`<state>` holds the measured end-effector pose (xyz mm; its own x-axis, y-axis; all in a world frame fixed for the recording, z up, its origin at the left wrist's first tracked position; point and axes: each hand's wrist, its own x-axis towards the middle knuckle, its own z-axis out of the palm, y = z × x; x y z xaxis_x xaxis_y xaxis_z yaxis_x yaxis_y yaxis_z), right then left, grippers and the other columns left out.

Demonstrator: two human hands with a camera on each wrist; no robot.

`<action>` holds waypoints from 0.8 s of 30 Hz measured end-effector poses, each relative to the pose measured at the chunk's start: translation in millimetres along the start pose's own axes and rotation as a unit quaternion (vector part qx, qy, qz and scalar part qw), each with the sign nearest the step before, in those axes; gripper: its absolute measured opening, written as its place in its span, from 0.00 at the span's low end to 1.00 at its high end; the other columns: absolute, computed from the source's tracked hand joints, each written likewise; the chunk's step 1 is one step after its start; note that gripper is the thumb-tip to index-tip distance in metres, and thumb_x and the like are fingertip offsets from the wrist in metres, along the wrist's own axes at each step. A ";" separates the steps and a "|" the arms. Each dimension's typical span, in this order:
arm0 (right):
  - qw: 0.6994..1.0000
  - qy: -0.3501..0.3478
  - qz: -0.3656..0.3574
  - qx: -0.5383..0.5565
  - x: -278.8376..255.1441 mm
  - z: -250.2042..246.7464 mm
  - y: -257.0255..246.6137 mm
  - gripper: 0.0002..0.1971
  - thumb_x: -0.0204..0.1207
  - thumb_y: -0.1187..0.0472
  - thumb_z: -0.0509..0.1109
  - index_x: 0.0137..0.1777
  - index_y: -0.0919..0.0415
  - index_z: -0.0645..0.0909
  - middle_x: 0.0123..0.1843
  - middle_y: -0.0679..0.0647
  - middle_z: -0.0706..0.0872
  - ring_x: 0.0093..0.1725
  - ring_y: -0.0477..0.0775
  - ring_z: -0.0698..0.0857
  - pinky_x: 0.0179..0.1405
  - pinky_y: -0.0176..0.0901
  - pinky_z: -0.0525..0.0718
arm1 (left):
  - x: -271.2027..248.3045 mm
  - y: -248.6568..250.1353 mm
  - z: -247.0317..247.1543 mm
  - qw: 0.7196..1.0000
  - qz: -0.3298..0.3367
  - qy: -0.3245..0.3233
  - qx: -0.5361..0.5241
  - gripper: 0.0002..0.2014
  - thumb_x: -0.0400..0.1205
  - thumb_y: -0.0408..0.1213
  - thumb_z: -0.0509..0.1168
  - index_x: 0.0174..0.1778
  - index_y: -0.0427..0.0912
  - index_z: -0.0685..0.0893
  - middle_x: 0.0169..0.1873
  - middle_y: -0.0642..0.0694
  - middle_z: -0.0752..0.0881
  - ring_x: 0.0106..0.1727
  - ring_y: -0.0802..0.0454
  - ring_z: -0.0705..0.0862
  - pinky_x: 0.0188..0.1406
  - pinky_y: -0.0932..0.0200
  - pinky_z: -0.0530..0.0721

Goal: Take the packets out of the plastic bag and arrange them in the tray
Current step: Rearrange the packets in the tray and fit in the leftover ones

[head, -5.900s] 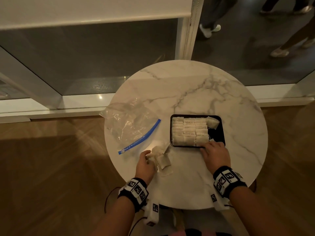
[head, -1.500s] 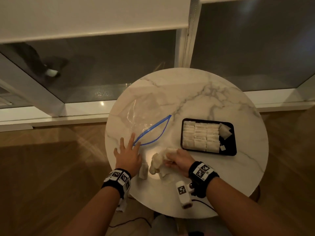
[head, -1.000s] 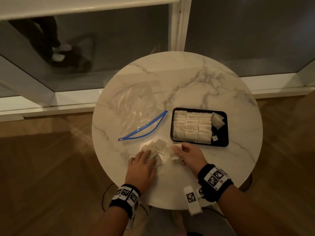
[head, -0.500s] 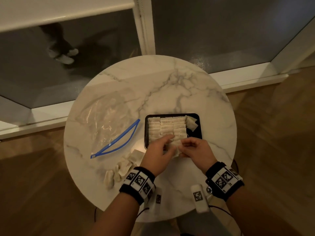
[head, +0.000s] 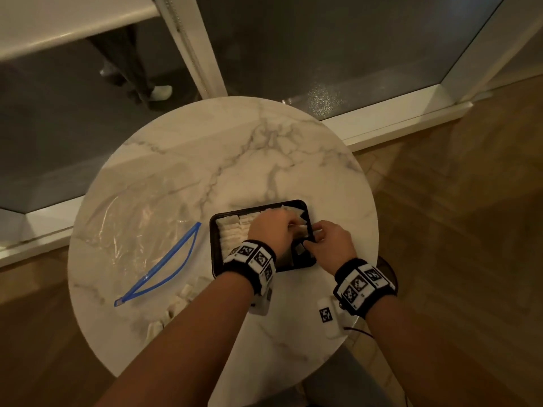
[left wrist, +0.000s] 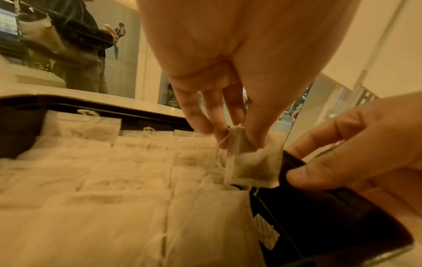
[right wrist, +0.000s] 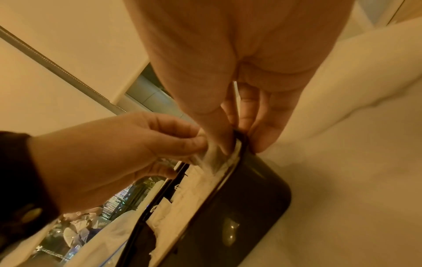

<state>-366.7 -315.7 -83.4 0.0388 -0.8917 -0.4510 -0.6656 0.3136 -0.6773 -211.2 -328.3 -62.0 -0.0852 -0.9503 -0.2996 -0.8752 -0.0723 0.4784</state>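
I am looking down on a round marble worktop (head: 182, 160) with a black tray (head: 215, 254) sitting right of centre, and both of my hands are working over its right end. My left hand (head: 271, 232) is reaching across the tray, and its fingers (left wrist: 255, 133) are pinching one packet (left wrist: 255, 162) by its top edge, holding it upright just above the bare black strip beside the filled rows. The arranged packets (left wrist: 102, 171) are lying flat in neat rows, filling the left and middle of the tray, strings trailing over them. My right hand (head: 330, 245) is curling over the tray's right rim, thumb inside and fingers (right wrist: 265, 130) outside against the wall, gripping the rim. The plastic bag (head: 138, 227) is lying flat on the left of the worktop, well apart from the tray, its blue zip strip (head: 167, 265) gaping open. A few loose packets (head: 182, 298) are lying on the worktop near the zip's lower end, partly hidden behind my left forearm. Beyond the worktop, somebody's legs (head: 132, 69) are showing behind a glass panel.
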 end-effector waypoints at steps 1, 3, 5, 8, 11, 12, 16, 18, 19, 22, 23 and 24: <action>1.000 -0.002 -0.003 -0.003 1.1 -0.2 0.3 0.12 0.72 0.62 0.78 0.55 0.56 0.85 0.35 0.44 0.83 0.44 0.52 0.86 0.41 0.36 0.81 | 4.2 4.4 -0.4 1.000 -0.001 -0.004 0.029 0.08 0.81 0.46 0.68 0.50 0.59 0.92 0.45 0.54 0.92 0.46 0.51 0.88 0.46 0.52 0.88; 1.000 -0.005 -0.002 -0.003 2.1 -0.1 0.8 0.12 0.71 0.60 0.78 0.54 0.57 0.86 0.34 0.47 0.85 0.43 0.52 0.86 0.44 0.37 0.82 | 10.6 9.3 1.5 0.998 0.004 -0.012 0.062 0.10 0.82 0.40 0.66 0.48 0.55 0.93 0.44 0.50 0.91 0.46 0.46 0.88 0.44 0.51 0.88; 1.000 -0.009 0.000 0.006 1.2 0.5 1.3 0.12 0.71 0.61 0.78 0.54 0.57 0.86 0.34 0.48 0.86 0.41 0.51 0.86 0.43 0.37 0.82 | 15.6 9.2 4.8 0.998 0.007 -0.020 0.067 0.11 0.81 0.35 0.65 0.45 0.53 0.92 0.42 0.47 0.91 0.44 0.43 0.87 0.40 0.52 0.86; 1.000 -0.016 -0.005 0.013 -0.3 -0.5 3.9 0.11 0.70 0.61 0.79 0.53 0.57 0.86 0.35 0.49 0.86 0.39 0.50 0.86 0.38 0.34 0.82 | 20.8 7.4 11.5 0.998 -0.002 -0.013 0.060 0.10 0.78 0.33 0.66 0.42 0.50 0.91 0.39 0.45 0.89 0.41 0.42 0.87 0.37 0.52 0.85; 1.000 -0.021 0.000 0.019 -1.0 -1.5 4.6 0.12 0.70 0.60 0.79 0.52 0.56 0.85 0.35 0.50 0.86 0.40 0.51 0.86 0.43 0.39 0.85 | 23.2 4.2 14.8 0.999 -0.002 -0.009 0.048 0.10 0.78 0.31 0.67 0.46 0.47 0.93 0.43 0.43 0.89 0.43 0.41 0.87 0.40 0.56 0.82; 1.000 -0.022 0.002 0.020 -0.9 -1.6 4.9 0.12 0.69 0.60 0.79 0.52 0.56 0.85 0.35 0.51 0.86 0.40 0.51 0.86 0.43 0.39 0.84 | 23.5 2.5 16.2 0.999 -0.003 0.002 0.037 0.10 0.79 0.31 0.67 0.48 0.46 0.93 0.46 0.42 0.88 0.45 0.42 0.87 0.41 0.57 0.80; 0.999 -0.022 0.008 0.027 -0.2 -2.2 6.3 0.12 0.70 0.60 0.80 0.52 0.56 0.85 0.34 0.50 0.85 0.39 0.50 0.86 0.38 0.34 0.80 | 20.1 -2.7 19.4 0.999 0.005 0.040 0.013 0.10 0.81 0.34 0.67 0.51 0.49 0.94 0.57 0.47 0.84 0.51 0.46 0.86 0.48 0.55 0.83; 0.999 -0.025 0.008 0.027 0.6 -2.6 7.1 0.13 0.70 0.59 0.80 0.52 0.57 0.85 0.35 0.51 0.86 0.40 0.51 0.87 0.40 0.36 0.82 | 17.1 -2.2 16.1 0.999 0.016 0.030 0.036 0.10 0.82 0.38 0.67 0.51 0.53 0.93 0.60 0.52 0.84 0.53 0.49 0.85 0.48 0.53 0.85; 0.999 -0.025 0.008 0.024 0.9 -2.5 6.9 0.13 0.69 0.59 0.80 0.53 0.58 0.85 0.36 0.52 0.87 0.40 0.51 0.87 0.40 0.36 0.82 | 15.9 -1.6 13.5 0.998 0.027 0.023 0.058 0.09 0.81 0.41 0.68 0.51 0.55 0.93 0.62 0.55 0.84 0.54 0.51 0.86 0.47 0.54 0.85; 0.999 -0.027 0.006 0.018 0.9 -2.9 6.5 0.13 0.70 0.59 0.80 0.53 0.57 0.84 0.35 0.51 0.87 0.39 0.50 0.86 0.39 0.34 0.80 | 15.7 0.8 8.6 0.992 0.066 0.000 0.106 0.09 0.77 0.46 0.72 0.51 0.58 0.93 0.65 0.61 0.84 0.56 0.55 0.86 0.46 0.55 0.86; 0.999 -0.028 0.006 0.021 0.7 -3.2 6.5 0.13 0.70 0.59 0.80 0.53 0.57 0.84 0.34 0.50 0.86 0.39 0.49 0.86 0.37 0.32 0.79 | 16.5 1.8 7.8 0.990 0.074 -0.010 0.119 0.09 0.76 0.46 0.72 0.51 0.57 0.93 0.64 0.60 0.85 0.56 0.54 0.87 0.47 0.54 0.86; 0.999 -0.029 0.005 0.023 0.6 -3.6 6.3 0.12 0.70 0.60 0.79 0.52 0.57 0.84 0.33 0.48 0.85 0.38 0.48 0.85 0.35 0.30 0.77 | 17.7 2.4 7.7 0.988 0.083 -0.013 0.131 0.09 0.77 0.46 0.71 0.50 0.55 0.93 0.63 0.59 0.86 0.56 0.52 0.87 0.48 0.52 0.86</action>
<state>-373.6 -315.4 -85.9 0.0757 -0.8682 -0.4904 -0.6320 0.3387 -0.6970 -218.4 -342.9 -72.5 -0.2469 -0.9340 -0.2583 -0.9412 0.1677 0.2932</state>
